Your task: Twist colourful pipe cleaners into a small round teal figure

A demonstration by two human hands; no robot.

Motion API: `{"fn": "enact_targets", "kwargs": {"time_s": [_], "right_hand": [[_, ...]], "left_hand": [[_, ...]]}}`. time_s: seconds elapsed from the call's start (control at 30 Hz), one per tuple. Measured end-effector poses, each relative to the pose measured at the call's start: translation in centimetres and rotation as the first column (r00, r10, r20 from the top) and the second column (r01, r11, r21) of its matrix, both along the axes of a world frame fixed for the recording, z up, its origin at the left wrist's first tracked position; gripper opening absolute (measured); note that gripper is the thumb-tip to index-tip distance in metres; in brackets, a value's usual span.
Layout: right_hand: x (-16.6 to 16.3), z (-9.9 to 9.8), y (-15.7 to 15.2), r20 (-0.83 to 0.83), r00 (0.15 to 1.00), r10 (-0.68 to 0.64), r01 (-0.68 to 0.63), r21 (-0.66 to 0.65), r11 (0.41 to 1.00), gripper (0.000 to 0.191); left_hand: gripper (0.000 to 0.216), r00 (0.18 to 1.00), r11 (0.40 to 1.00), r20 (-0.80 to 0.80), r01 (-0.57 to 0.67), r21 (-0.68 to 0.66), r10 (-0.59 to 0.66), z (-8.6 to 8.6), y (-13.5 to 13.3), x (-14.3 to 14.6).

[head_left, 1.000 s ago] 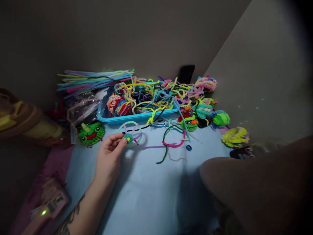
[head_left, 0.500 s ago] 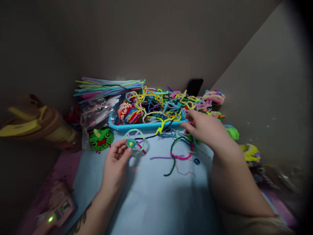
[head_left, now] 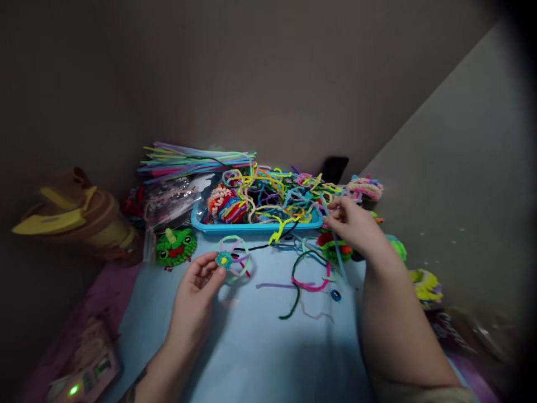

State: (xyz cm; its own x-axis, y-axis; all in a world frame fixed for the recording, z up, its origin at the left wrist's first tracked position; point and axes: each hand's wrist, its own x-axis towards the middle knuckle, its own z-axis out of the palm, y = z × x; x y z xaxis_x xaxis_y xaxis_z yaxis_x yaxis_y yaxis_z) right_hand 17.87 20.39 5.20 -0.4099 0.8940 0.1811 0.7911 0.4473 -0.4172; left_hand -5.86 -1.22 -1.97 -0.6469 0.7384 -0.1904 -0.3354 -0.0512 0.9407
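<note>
Between the thumb and fingers of my left hand (head_left: 197,291) is a pipe-cleaner wheel (head_left: 230,238), with a mint ring, purple spokes and a teal flower centre with a yellow dot. My right hand (head_left: 350,226) is closed on a light blue pipe cleaner (head_left: 340,260) that hangs down below the fingers, beside the tray's right end. Just under this hand sits a green and red fuzzy figure (head_left: 329,244). Loose dark green (head_left: 289,310), pink (head_left: 312,286) and purple pipe cleaners (head_left: 272,285) lie on the blue mat (head_left: 260,352).
A blue tray (head_left: 260,228) heaped with tangled pipe cleaners stands at the back. Straight pipe cleaners (head_left: 197,159) lie behind a clear bag (head_left: 174,198). A green fuzzy figure (head_left: 176,249), a brown cup (head_left: 96,218) and a lit device (head_left: 88,369) are at left; a blue bead (head_left: 335,295) at right.
My right hand has drawn back slightly from the tray corner, and the light blue pipe cleaner now shows hanging from it. My left hand keeps the wheel; the whole view has shifted a little.
</note>
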Motion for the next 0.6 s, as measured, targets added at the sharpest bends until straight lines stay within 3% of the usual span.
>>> {"fn": "enact_targets", "kwargs": {"time_s": [0.1,0.17,0.3,0.43,0.5,0.6], "right_hand": [[-0.2,1.3,-1.5,-0.303,0.947,0.105,-0.083,0.085,0.993,0.035],[-0.7,2.1,-2.8,-0.382,0.903,0.196,-0.139,0.172,0.975,0.036],[-2.4,3.0,-5.4,-0.310,0.862,0.402,-0.352,0.206,0.913,0.026],[-4.8,2.4,-7.7,-0.223,0.751,0.621,-0.605,0.143,0.783,0.024],[-6.1,1.6,-8.6,-0.196,0.707,0.679,-0.678,0.084,0.730,0.020],[-7.4,0.6,-9.6,-0.170,0.691,0.703,-0.707,0.041,0.706,0.016]], "left_hand": [[0.044,0.998,1.000,0.052,0.018,0.003,-0.018,0.4,-0.1,0.1],[0.043,0.997,0.999,0.068,0.047,-0.003,-0.047,0.8,-0.2,0.2],[0.038,0.990,0.994,0.086,0.108,-0.007,-0.107,1.1,-0.3,0.4],[0.035,0.989,0.992,0.078,0.129,0.007,-0.129,1.1,-0.4,0.5],[0.034,0.990,0.992,0.065,0.127,0.004,-0.127,1.2,-0.4,0.6],[0.033,0.991,0.992,0.045,0.124,0.006,-0.124,1.5,-0.6,0.8]]}}
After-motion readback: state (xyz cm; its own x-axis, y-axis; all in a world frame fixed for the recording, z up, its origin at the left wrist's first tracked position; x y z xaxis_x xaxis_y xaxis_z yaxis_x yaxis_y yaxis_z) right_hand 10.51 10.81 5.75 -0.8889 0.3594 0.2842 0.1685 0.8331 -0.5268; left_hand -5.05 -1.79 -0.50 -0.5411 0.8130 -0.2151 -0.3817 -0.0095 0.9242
